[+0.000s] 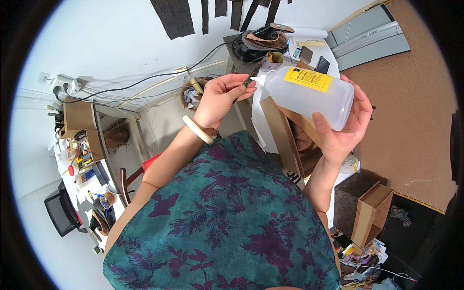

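Note:
My right hand (345, 133) is wrapped round a translucent white squeeze bottle (299, 100) with a yellow label. The bottle is tipped on its side, and its narrow white nozzle points left. Between the thumb and fingers of my left hand (220, 99), which wears a cream bangle (197, 129) at the wrist, is a small dark patterned strip (248, 81). The nozzle tip is at the strip; whether it touches, I cannot tell. Part of the strip is hidden by my fingers.
Behind the bottle, a steam iron (267, 39) rests on its black base, its cable running left to a power strip (65, 84). A wastebasket (193, 92) stands beyond my left hand. Below the bottle is an open brown box (281, 135). A cluttered white desk (72, 186) is at left.

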Action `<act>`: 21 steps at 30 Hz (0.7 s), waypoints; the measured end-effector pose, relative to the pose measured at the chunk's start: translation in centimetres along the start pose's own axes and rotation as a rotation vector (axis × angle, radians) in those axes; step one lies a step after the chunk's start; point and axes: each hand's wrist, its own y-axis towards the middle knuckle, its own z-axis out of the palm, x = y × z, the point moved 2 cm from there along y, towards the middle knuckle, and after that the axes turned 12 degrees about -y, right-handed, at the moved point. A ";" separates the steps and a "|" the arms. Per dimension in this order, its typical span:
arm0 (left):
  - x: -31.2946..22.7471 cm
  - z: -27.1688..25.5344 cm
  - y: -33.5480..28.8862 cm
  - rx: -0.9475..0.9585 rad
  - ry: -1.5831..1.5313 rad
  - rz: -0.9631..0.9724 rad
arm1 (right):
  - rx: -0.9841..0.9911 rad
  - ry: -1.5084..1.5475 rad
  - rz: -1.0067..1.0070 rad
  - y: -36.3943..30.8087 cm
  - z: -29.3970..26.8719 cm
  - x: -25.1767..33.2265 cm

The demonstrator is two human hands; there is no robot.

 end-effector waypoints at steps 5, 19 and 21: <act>1.0 -0.1 -0.1 0.030 0.037 -0.015 | -0.054 -0.050 -0.027 0.1 0.6 0.7; 1.3 2.4 -1.5 0.120 -0.067 -0.148 | 0.022 0.485 0.216 -0.7 2.0 -2.4; 1.8 2.4 -1.5 0.121 -0.070 -0.161 | -0.017 0.616 0.225 -0.7 1.5 -2.1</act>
